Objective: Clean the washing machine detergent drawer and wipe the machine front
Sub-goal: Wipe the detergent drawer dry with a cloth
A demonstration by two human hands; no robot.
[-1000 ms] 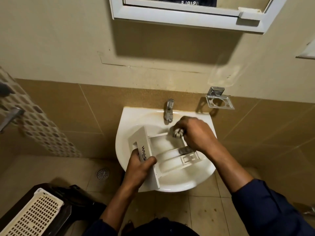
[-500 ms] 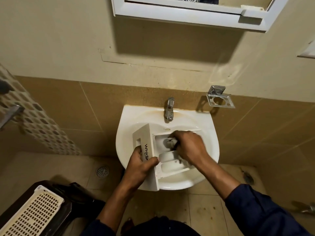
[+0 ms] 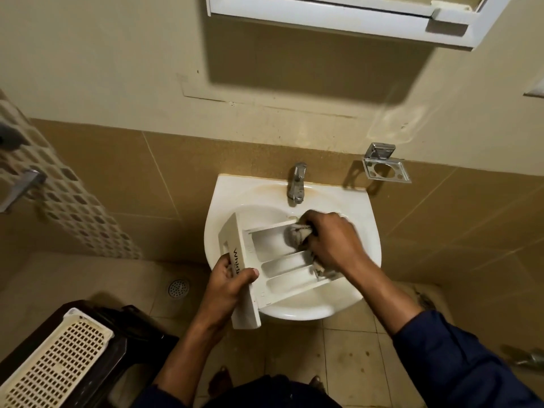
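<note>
- View from the head, looking down at a white wall-mounted sink [image 3: 363,228] with a metal tap [image 3: 297,184] at its back edge.
- A white detergent drawer [image 3: 281,267], taken out of its machine, lies across the sink bowl. Its front panel points to the lower left and juts past the rim, and its open compartments face up.
- The left hand [image 3: 228,282] grips the front panel. The thumb lies across the printed face and the fingers curl round the far edge.
- The right hand [image 3: 332,240] is bunched round a greyish cloth [image 3: 297,234], fingers curled tight, and presses it into the far end of the largest compartment, close under the tap. A bit of cloth trails out below the palm.
- No water can be seen running. Whether the cloth is wet cannot be told.
- The step in hand looks like wiping out the compartments. The machine front is out of view and probably comes later.
- To do this well:
  - Hold the panel firmly so the drawer cannot rock on the rim.
  - Push a fold of cloth into the corners and along each divider, where residue tends to cake.
  - Finish one compartment before starting the next.
  - Rinse the cloth under the tap between passes.
- The overhanging panel end could tip out if the grip slackens.
</note>
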